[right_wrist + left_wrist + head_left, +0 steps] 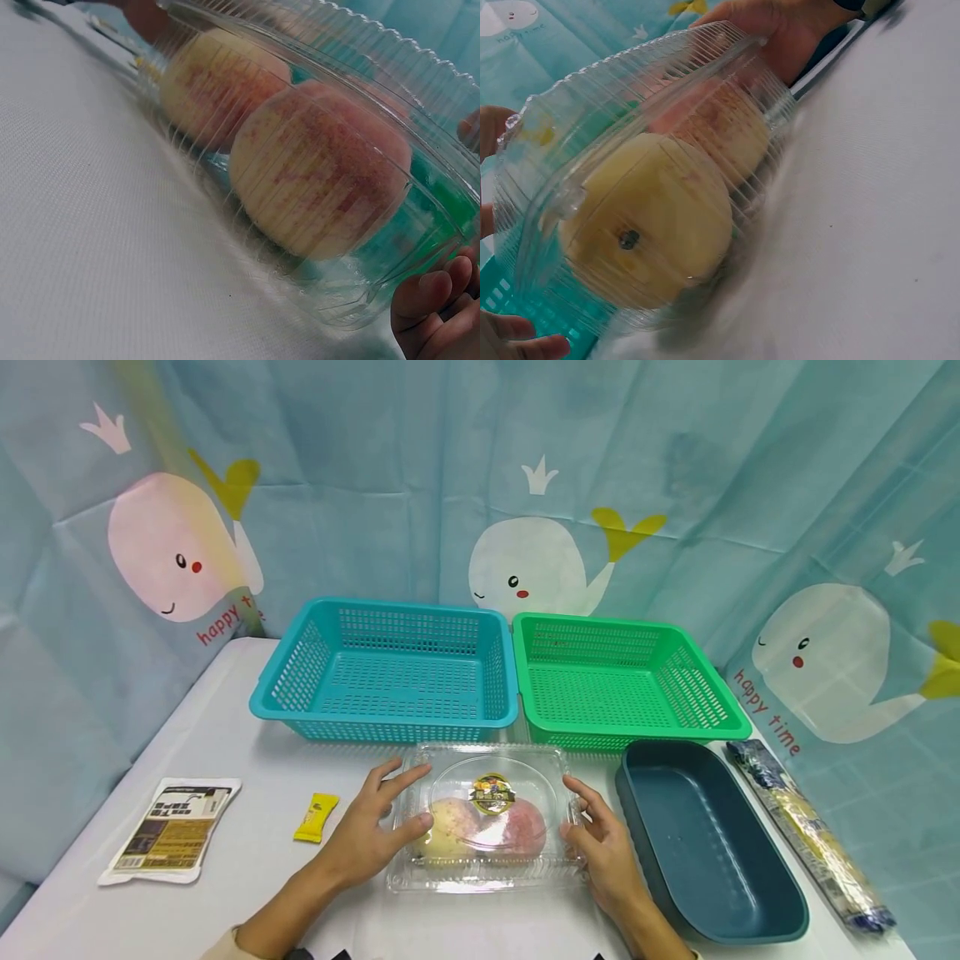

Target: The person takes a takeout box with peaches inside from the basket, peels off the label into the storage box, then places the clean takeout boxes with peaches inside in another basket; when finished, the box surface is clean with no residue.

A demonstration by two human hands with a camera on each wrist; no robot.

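A clear plastic fruit box with a ridged rim and a round label sits on the white table in front of the baskets. Inside lie two peaches, one mostly yellow and one blushed red. My left hand spreads over the box's left side, its fingers fairly straight and the thumb on the lid. At the opposite side my right hand grips the edge with bent fingers. In the right wrist view, curled fingers show close to the box's corner.
Behind the box stand a blue basket and a green basket. A dark teal tub is right of my right hand, with a long shiny packet beyond it. To the left lie a small yellow packet and a flat food pouch.
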